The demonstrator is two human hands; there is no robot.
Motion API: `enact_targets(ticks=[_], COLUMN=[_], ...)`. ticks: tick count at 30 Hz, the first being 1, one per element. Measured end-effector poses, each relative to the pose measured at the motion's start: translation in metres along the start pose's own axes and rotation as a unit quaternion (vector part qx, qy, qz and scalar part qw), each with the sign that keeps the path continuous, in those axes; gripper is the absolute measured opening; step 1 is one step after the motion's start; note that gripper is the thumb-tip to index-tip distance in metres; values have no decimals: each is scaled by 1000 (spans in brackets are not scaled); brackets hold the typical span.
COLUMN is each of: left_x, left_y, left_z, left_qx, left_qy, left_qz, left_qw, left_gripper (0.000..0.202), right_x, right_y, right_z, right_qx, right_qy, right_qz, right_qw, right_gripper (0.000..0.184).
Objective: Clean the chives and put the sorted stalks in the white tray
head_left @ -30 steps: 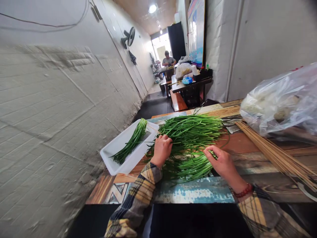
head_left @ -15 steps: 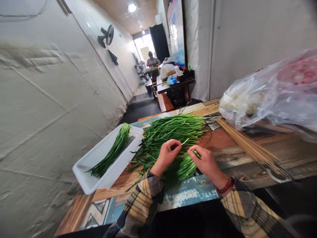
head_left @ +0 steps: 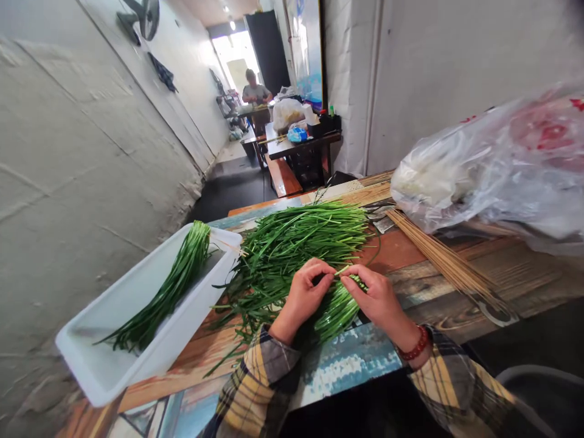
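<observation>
My left hand [head_left: 309, 291] is closed in a pinch on a garlic chive stalk [head_left: 342, 270], whose pale end points to the right. Fingertips of my right hand [head_left: 376, 297] are pinched at that same end, close beside the left fingers. Below both hands lies a small bunch of garlic chives [head_left: 336, 316], partly covered by them. Just beyond spreads a large heap of loose garlic chives [head_left: 305, 234], leaves to the left and stems to the right. A white plastic tub [head_left: 180, 337] on the left holds another bunch of chives [head_left: 166, 298].
Thin wooden skewers [head_left: 440, 258] lie on the patterned wooden table [head_left: 351, 359] at the right. Behind them sits a bulky clear plastic bag [head_left: 493, 176]. A dark bucket rim [head_left: 538, 377] shows at lower right. Far back, a person [head_left: 255, 94] sits at another table.
My right fingertips have come together with the stalk held in my left hand. The view has shifted, so the tub appears larger and further left.
</observation>
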State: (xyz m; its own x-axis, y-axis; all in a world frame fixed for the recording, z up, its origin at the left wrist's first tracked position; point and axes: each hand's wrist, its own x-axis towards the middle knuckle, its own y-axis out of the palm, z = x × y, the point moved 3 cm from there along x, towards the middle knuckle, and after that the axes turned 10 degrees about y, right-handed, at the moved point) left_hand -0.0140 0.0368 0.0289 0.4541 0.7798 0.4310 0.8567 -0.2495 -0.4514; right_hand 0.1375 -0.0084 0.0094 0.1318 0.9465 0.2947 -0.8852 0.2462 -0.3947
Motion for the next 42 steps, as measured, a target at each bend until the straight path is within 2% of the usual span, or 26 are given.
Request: enact_targets(ticks=[8,22,42], left_x=[0,-1,-3], left_y=[3,-1,1], left_z=[-6,-7,-7], left_qx=[-37,-33,24], left_qy=[-10,6,76], left_qz=[-8,-18,-16], left_qw=[999,999,997], left_gripper=[14,14,15], right_x=[-2,-2,-2], right_y=[-4,-3,-2], right_z=[-2,0,-4], right_qx=[-21,-3,-23], right_qy=[22,34,47], right_qz=[15,21,11], right_qw=[999,999,999], right_gripper=[18,18,17])
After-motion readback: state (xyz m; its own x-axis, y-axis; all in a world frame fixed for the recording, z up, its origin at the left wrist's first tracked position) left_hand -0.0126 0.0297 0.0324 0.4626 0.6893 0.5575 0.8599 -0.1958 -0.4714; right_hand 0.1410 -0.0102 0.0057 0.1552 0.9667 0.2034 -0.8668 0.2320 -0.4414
